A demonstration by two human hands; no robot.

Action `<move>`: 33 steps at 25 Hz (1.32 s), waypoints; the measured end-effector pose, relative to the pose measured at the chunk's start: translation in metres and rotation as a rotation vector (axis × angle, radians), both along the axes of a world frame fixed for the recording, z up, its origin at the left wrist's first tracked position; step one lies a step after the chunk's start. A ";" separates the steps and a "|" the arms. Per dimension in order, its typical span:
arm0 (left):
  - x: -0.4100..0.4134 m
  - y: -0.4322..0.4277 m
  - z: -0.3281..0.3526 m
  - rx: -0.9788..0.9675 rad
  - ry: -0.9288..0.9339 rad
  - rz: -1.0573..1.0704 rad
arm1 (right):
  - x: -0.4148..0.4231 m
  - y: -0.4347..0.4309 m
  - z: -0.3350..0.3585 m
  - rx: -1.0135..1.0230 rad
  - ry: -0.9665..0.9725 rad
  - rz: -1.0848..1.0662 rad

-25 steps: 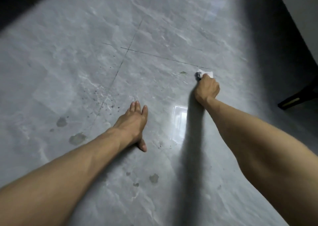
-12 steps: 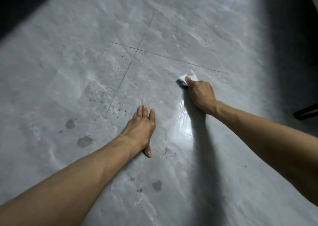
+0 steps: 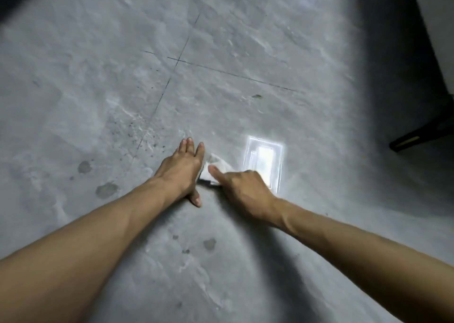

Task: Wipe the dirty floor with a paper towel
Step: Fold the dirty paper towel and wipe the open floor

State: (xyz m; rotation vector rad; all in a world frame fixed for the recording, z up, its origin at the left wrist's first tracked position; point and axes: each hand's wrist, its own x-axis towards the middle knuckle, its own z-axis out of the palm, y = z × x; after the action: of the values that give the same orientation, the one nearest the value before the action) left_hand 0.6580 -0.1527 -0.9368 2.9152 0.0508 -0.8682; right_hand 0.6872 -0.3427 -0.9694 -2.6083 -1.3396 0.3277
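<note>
We see a floor of pale grey tiles, marbled with whitish veins and crossed in the upper middle by thin dark grout lines. Darker grey blotches mark it at lower left and lower centre, fine black specks left of centre, and one olive-brown spot right of centre. The paper towel is white. At the right edge, a black object carries a dull yellow stripe.

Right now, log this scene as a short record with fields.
left hand: flat on the floor, fingers straight
right hand: holds the paper towel
paper towel: on the floor, between both hands
stains: grey patches left of the left hand, unwiped
</note>
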 end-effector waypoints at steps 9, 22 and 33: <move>-0.002 -0.009 0.007 0.085 0.033 0.018 | 0.037 -0.211 0.028 -0.268 -0.142 -0.748; -0.062 -0.039 -0.006 -0.004 -0.018 0.017 | -0.063 -0.191 0.020 -0.194 -0.118 -0.831; -0.066 -0.041 -0.007 -0.056 0.019 0.075 | -0.088 -0.134 0.013 -0.119 -0.093 -0.548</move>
State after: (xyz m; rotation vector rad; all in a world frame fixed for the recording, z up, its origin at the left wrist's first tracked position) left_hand 0.5917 -0.1942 -0.9442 2.8333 0.1346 -0.8704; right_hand 0.5994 -0.4766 -0.9563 -2.9783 -0.5910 0.2023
